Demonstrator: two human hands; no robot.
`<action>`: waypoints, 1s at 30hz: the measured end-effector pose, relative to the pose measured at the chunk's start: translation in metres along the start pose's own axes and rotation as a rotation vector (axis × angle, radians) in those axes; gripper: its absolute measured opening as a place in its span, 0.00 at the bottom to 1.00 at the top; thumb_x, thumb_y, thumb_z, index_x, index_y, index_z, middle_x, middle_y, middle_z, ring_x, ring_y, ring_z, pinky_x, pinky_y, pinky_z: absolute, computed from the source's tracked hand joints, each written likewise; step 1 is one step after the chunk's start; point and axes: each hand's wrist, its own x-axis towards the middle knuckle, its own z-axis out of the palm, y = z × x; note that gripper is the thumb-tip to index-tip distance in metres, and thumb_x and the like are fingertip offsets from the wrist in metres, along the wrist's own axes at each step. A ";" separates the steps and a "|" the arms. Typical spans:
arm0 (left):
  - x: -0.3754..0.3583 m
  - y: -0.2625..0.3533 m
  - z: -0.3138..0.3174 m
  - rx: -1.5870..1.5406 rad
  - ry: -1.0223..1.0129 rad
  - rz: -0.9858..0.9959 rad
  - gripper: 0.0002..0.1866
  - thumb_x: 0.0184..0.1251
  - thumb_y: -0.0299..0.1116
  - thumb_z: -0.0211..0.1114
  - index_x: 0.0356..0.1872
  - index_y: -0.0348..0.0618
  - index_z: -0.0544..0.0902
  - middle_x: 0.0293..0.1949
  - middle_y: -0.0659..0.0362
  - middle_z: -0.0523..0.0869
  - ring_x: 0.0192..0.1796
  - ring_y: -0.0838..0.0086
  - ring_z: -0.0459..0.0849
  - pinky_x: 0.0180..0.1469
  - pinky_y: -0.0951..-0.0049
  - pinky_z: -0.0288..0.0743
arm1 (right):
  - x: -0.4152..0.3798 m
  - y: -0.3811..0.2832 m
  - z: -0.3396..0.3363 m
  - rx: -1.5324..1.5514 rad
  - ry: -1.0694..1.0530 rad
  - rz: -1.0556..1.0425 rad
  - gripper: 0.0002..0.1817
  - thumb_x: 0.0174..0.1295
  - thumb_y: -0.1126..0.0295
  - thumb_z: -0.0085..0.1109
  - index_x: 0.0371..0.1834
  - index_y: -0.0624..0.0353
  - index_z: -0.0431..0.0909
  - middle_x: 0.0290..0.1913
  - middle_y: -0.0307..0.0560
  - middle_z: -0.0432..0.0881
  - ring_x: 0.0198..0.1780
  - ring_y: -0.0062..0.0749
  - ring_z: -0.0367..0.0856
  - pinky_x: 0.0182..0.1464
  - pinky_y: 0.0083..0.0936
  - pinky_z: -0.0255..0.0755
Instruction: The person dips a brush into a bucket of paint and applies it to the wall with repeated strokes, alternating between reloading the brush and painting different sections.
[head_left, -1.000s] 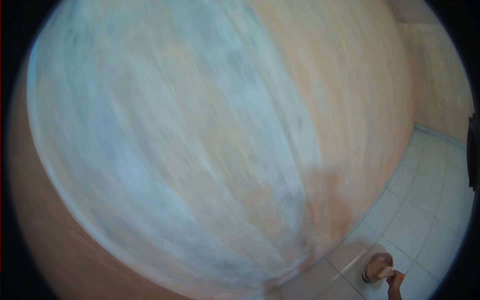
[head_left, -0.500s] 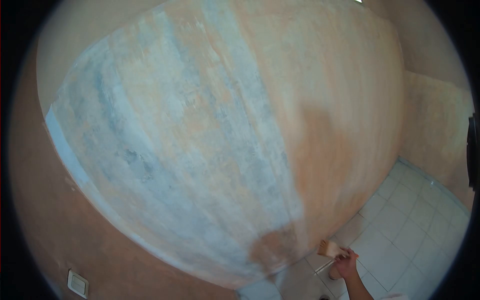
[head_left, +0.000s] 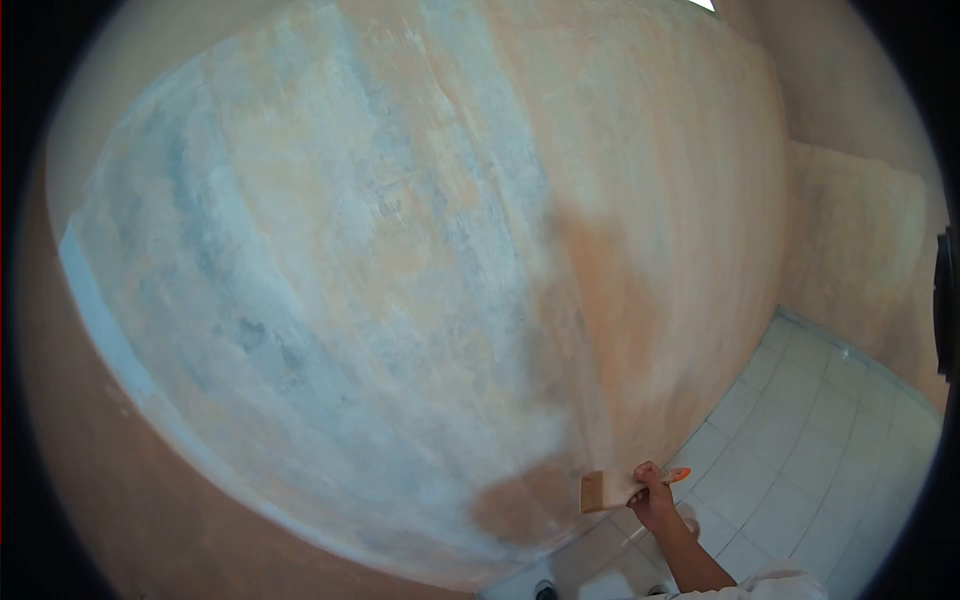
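Note:
My right hand (head_left: pixel 652 490) is closed around the handle of a wide flat brush (head_left: pixel 610 491), whose orange tip sticks out past the fingers. The brush's brown bristles point left, close to the lower edge of the streaked wall (head_left: pixel 400 300). Whether they touch it I cannot tell. A brown patch (head_left: pixel 528 503) shows on the wall just left of the bristles. My left hand is out of view.
Pale floor tiles (head_left: pixel 790 440) spread at the lower right. A pale rounded object (head_left: pixel 688 518) is partly hidden behind my right wrist. A dark shoe tip (head_left: pixel 545 590) shows at the bottom edge. Another wall (head_left: pixel 860 240) stands at the right.
My right hand and the brush have moved left and slightly up, and the bristles have swung to point left. The view has shifted a little, and more of the forearm and sleeve shows.

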 end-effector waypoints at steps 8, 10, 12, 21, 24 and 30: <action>0.033 -0.071 -0.081 -0.048 -0.121 -0.060 0.26 0.67 0.52 0.64 0.51 0.36 0.83 0.49 0.45 0.84 0.49 0.59 0.83 0.51 0.59 0.74 | -0.013 0.027 0.095 0.191 0.188 -0.033 0.10 0.65 0.60 0.59 0.37 0.53 0.73 0.33 0.41 0.78 0.30 0.30 0.79 0.29 0.29 0.68; 0.039 -0.090 -0.099 -0.060 -0.156 -0.084 0.26 0.67 0.52 0.64 0.51 0.36 0.83 0.49 0.45 0.84 0.48 0.59 0.83 0.50 0.60 0.74 | -0.008 0.050 0.100 0.159 0.266 -0.097 0.10 0.66 0.61 0.60 0.36 0.53 0.72 0.33 0.41 0.78 0.28 0.30 0.79 0.27 0.29 0.68; 0.042 -0.109 -0.112 -0.081 -0.177 -0.106 0.26 0.67 0.52 0.64 0.51 0.36 0.83 0.49 0.46 0.84 0.48 0.60 0.84 0.50 0.60 0.74 | 0.004 0.048 0.113 0.021 0.274 -0.220 0.08 0.68 0.64 0.59 0.37 0.53 0.73 0.33 0.43 0.79 0.23 0.31 0.76 0.22 0.28 0.67; 0.052 -0.156 -0.134 -0.143 -0.209 -0.187 0.25 0.68 0.51 0.64 0.51 0.37 0.82 0.48 0.47 0.85 0.46 0.61 0.84 0.48 0.62 0.74 | 0.079 -0.131 0.306 0.046 -0.113 -0.932 0.09 0.72 0.62 0.56 0.38 0.55 0.75 0.36 0.42 0.82 0.19 0.28 0.75 0.18 0.25 0.67; 0.052 -0.163 -0.136 -0.161 -0.207 -0.205 0.25 0.68 0.51 0.64 0.51 0.37 0.82 0.47 0.48 0.85 0.46 0.62 0.84 0.47 0.62 0.74 | 0.094 -0.169 0.350 0.029 -0.199 -1.029 0.11 0.73 0.61 0.56 0.38 0.58 0.74 0.36 0.43 0.81 0.19 0.28 0.74 0.19 0.25 0.67; 0.053 -0.170 -0.128 -0.211 -0.195 -0.233 0.24 0.68 0.50 0.64 0.51 0.37 0.82 0.47 0.49 0.85 0.45 0.63 0.85 0.45 0.64 0.75 | 0.127 -0.144 0.329 0.052 -0.093 -1.003 0.11 0.73 0.59 0.54 0.36 0.53 0.74 0.29 0.41 0.78 0.19 0.26 0.73 0.21 0.24 0.68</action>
